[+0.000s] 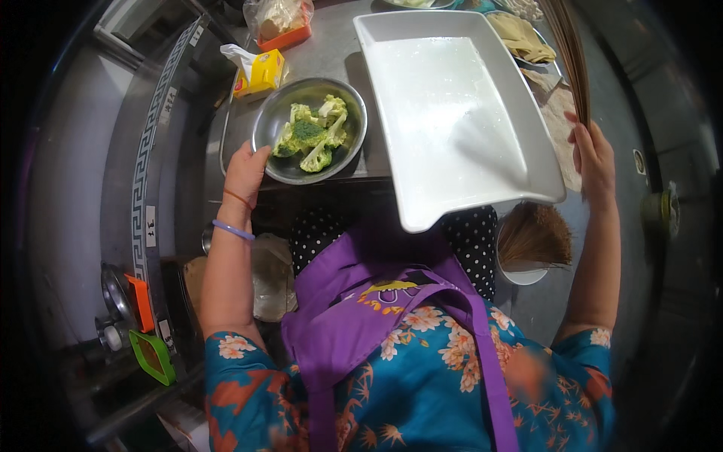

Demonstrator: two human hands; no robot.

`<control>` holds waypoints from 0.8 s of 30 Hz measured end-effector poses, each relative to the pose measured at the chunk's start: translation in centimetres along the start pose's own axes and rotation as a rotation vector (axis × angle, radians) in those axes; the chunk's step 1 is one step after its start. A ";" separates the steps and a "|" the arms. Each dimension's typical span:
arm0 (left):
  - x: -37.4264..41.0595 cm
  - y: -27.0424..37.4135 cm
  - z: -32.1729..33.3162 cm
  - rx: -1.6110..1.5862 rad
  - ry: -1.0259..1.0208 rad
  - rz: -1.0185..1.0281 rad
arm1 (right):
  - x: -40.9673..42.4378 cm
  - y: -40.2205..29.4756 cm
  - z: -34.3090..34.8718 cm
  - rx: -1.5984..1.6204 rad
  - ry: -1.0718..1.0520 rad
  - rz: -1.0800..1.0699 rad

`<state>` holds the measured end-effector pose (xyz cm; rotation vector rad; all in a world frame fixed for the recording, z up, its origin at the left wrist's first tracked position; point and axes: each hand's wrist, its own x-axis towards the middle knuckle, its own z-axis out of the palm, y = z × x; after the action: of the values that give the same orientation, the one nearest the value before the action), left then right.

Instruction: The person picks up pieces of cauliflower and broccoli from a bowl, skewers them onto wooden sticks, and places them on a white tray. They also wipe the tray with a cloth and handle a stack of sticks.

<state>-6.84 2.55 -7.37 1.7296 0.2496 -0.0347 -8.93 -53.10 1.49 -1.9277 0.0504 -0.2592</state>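
My left hand (247, 172) grips the near left rim of a round stainless-steel bowl (350, 155), thumb over the edge. Several broccoli florets (310, 134) lie in the bowl. On the other side, my right hand (594, 158) is closed around a bundle of long, thin brown sticks (570, 56), which look like bamboo skewers and point away from me. Between my hands a deep white rectangular tray (469, 124) has wet glints on its floor. Its near end juts past the edge of the metal table (327, 53) over my lap.
A yellow tissue box (265, 73) and an orange basket (291, 37) with a plastic bag stand at the back left. Beyond the tray sits a plate of folded yellowish sheets (522, 37). Below right, a white bucket (522, 277) holds more thin sticks (534, 237).
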 end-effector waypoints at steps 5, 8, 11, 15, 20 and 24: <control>0.6 -0.4 -0.1 0.620 0.277 0.380 | -9.9 -5.0 3.3 0.033 -0.173 0.123; -2.0 4.2 2.9 0.801 0.137 0.794 | -13.8 -4.5 5.9 0.228 -0.325 0.294; -1.0 5.4 4.5 1.050 -0.195 0.784 | -15.5 -4.1 8.2 0.422 -0.375 0.351; 1.1 5.5 5.5 1.088 -0.128 0.815 | -15.2 -3.9 8.5 0.590 -0.308 0.419; 1.1 5.5 5.7 0.879 -0.054 0.797 | -15.3 -2.8 7.2 0.703 -0.179 0.411; -0.2 6.0 5.6 0.970 -0.005 0.840 | -13.7 -3.2 4.4 0.505 0.102 0.263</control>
<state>-5.29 -3.92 -2.48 2.6633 -0.6164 0.5325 -21.72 -45.70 0.83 -1.3874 0.2779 -0.1723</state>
